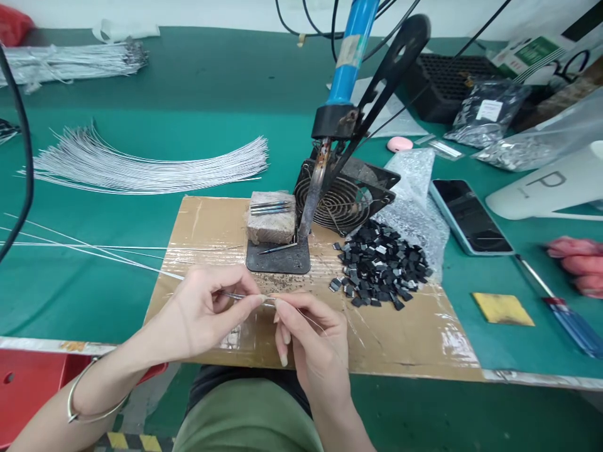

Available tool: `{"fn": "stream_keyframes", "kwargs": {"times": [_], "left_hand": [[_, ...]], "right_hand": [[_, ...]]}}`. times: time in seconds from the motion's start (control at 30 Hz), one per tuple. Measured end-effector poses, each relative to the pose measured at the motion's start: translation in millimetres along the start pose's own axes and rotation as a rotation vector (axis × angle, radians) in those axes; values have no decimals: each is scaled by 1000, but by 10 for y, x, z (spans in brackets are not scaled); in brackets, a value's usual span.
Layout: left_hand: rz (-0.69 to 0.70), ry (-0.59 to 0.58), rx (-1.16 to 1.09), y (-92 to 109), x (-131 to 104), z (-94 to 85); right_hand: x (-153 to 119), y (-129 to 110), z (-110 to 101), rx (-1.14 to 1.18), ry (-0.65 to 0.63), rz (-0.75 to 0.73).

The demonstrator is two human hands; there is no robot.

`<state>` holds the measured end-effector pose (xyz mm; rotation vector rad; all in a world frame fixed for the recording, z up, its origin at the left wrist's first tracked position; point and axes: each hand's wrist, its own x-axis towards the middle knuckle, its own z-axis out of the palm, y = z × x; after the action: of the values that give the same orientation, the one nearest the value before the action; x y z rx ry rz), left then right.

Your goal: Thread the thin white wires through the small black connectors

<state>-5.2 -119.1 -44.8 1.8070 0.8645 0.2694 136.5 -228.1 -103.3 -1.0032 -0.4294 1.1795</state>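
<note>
My left hand (214, 311) pinches thin white wires (113, 252) that trail off to the left over the green mat. Close beside it, my right hand (308, 333) has thumb and index finger closed on a thin wire end (308, 319). The fingertips of both hands nearly meet above the front of the brown taped board (386, 342). Just beyond them, a soldering iron (316, 188) in a clamp points down at a small dark plate (282, 258). A block (272, 226) with metal pins on top rests on that plate.
Small black parts (381, 263) lie heaped right of the iron, near a fan (343, 194). A fanned wire bundle (155, 166) lies at left. Further right are a phone (471, 216), a yellow sponge (503, 309), a screwdriver (572, 326) and a white cup (549, 182).
</note>
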Motion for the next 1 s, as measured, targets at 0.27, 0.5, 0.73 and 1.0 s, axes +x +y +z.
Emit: {"fn": "stream_keyframes", "kwargs": {"times": [0.27,0.5,0.73,1.0], "left_hand": [[22,-3,13,20,-5,-8],[21,24,19,21,2,2],[-5,70,42,35,-9,17],[-19,91,13,55,-1,28]], "right_hand": [[53,-78,-47,34,-48,104],[58,-88,-30,62,-47,123],[55,-54,12,100,-40,101],[34,-10,32,131,-26,64]]}}
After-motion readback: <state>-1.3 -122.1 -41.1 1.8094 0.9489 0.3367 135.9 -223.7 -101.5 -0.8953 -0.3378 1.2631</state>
